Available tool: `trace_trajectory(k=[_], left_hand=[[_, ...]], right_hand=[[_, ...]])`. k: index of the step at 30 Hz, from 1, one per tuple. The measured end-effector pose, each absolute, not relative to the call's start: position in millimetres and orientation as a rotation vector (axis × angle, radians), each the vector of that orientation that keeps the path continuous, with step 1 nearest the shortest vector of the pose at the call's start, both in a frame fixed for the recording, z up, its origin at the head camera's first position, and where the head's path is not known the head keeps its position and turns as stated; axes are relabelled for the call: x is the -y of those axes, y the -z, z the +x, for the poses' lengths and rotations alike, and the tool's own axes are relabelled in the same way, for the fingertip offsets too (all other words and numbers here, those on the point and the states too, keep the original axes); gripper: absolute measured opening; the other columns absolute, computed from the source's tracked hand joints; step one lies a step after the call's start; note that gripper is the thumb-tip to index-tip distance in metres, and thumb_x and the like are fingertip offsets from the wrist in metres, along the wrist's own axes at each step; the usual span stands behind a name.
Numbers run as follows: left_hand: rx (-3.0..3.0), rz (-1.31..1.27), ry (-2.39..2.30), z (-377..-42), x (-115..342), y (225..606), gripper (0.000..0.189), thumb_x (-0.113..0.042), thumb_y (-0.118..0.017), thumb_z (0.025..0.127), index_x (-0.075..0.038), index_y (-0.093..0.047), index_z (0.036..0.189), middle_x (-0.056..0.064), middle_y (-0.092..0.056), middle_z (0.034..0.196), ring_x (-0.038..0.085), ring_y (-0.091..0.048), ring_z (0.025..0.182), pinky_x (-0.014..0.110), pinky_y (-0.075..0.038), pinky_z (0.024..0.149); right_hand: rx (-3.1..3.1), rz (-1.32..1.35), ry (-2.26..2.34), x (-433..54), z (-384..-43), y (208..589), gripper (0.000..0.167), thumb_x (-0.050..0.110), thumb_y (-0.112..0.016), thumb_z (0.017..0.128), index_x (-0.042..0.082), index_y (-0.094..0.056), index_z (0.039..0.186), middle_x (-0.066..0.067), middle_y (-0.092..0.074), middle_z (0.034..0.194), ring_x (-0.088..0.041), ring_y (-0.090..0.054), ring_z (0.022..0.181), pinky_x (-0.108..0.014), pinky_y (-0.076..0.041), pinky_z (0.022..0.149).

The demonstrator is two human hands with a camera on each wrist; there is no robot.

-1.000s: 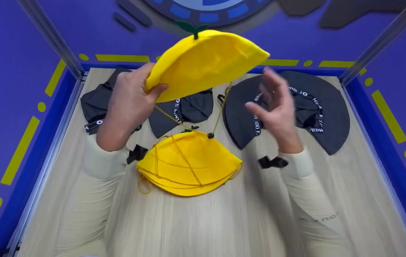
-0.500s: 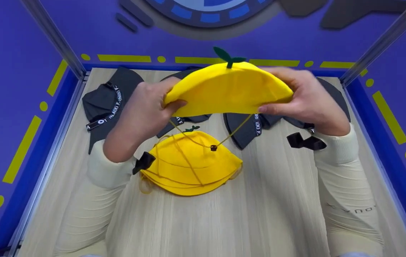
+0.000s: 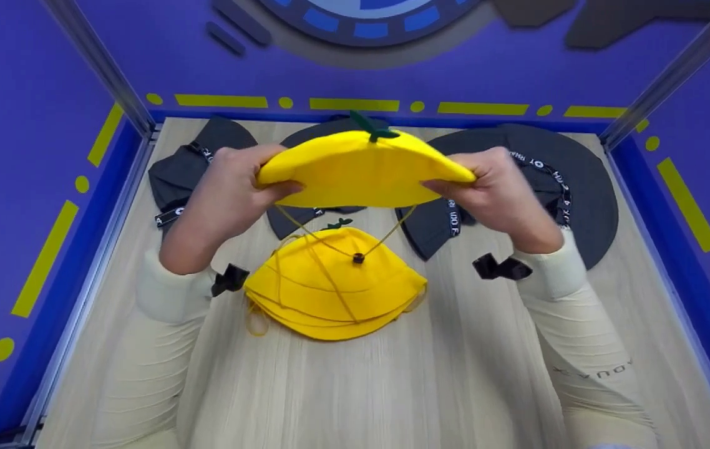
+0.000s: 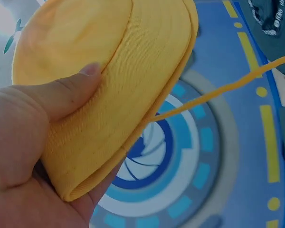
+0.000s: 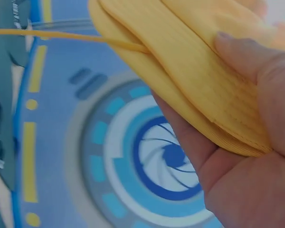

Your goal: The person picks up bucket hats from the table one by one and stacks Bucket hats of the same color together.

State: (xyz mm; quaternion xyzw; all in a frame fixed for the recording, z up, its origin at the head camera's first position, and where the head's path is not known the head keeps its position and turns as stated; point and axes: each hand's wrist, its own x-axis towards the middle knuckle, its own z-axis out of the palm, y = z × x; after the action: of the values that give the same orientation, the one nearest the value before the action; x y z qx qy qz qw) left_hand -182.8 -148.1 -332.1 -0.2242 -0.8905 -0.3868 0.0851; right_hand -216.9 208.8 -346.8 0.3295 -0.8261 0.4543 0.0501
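A yellow bucket hat, folded flat with a green sprout on its crown, is held up between both hands. My left hand grips its left end, thumb on the near side and fingers behind. The right hand pinches the opposite end in the same way. From the brim hangs a thin cord with a dark toggle. In the left wrist view the thumb presses on the yellow hat beside the brim seam. Below it, a stack of yellow hats lies flat on the table, with cords across the top one.
Several dark grey hats with lettered bands lie along the back of the table: one grey hat at left, others behind the held hat, and a wide-brimmed grey hat at right. Blue-purple panels enclose the back and sides.
The right hand has come in and taken the hat's right end, previously held by the left hand alone. The hat has been levelled and lowered toward the stack, its cord now hanging over it.
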Motion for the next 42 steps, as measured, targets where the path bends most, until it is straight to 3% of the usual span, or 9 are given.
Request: trace_trajectory(k=[12, 21, 27, 35, 42], left_hand=[[2.773, -0.511, 1.216, -179, 170, 421, 0.030, -0.020, -0.081, 0.088, -0.005, -0.071, 0.113, 0.010, -0.074, 0.097, 0.023, -0.067, 0.081, 0.038, -0.059, 0.076], [2.916, -0.214, 1.412, -177, 180, 481, 0.045, -0.030, -0.081, 0.089, -0.012, -0.067, 0.127, 0.010, -0.072, 0.119, 0.027, -0.067, 0.101, 0.042, -0.059, 0.092], [2.923, -0.039, 1.552, -174, 184, 504, 0.053, -0.031, -0.082, 0.088, -0.014, -0.063, 0.134, 0.010, -0.065, 0.132, 0.030, -0.062, 0.120, 0.044, -0.056, 0.102], [2.934, -0.021, 1.487, -165, 180, 524, 0.043, -0.029, -0.083, 0.087, -0.013, -0.073, 0.125, 0.009, -0.066, 0.116, 0.026, -0.064, 0.097, 0.033, -0.056, 0.086], [3.023, 0.007, 1.295, -162, 172, 534, 0.044, -0.023, -0.082, 0.088, -0.007, -0.071, 0.128, 0.011, -0.060, 0.115, 0.027, -0.059, 0.107, 0.042, -0.053, 0.099]], right_hand=[[2.597, 0.887, -1.642, -188, -210, 449, 0.020, 0.024, -0.075, 0.095, 0.019, -0.078, 0.113, 0.002, -0.079, 0.102, -0.016, -0.071, 0.079, -0.029, -0.062, 0.077], [2.686, 0.604, -1.680, -176, -199, 509, 0.034, 0.037, -0.080, 0.089, 0.015, -0.073, 0.114, -0.003, -0.072, 0.097, -0.020, -0.063, 0.081, -0.024, -0.057, 0.074], [2.691, 0.512, -1.688, -170, -190, 531, 0.044, 0.041, -0.079, 0.089, 0.017, -0.069, 0.125, -0.001, -0.074, 0.111, -0.018, -0.066, 0.090, -0.024, -0.057, 0.082], [2.909, 0.383, -1.422, -163, -178, 544, 0.052, 0.049, -0.068, 0.096, 0.017, -0.065, 0.138, 0.000, -0.072, 0.126, -0.018, -0.064, 0.102, -0.038, -0.056, 0.096], [3.022, 0.298, -1.172, -158, -176, 558, 0.043, 0.042, -0.070, 0.097, 0.016, -0.070, 0.132, -0.002, -0.058, 0.108, -0.022, -0.046, 0.103, -0.034, -0.043, 0.082]])
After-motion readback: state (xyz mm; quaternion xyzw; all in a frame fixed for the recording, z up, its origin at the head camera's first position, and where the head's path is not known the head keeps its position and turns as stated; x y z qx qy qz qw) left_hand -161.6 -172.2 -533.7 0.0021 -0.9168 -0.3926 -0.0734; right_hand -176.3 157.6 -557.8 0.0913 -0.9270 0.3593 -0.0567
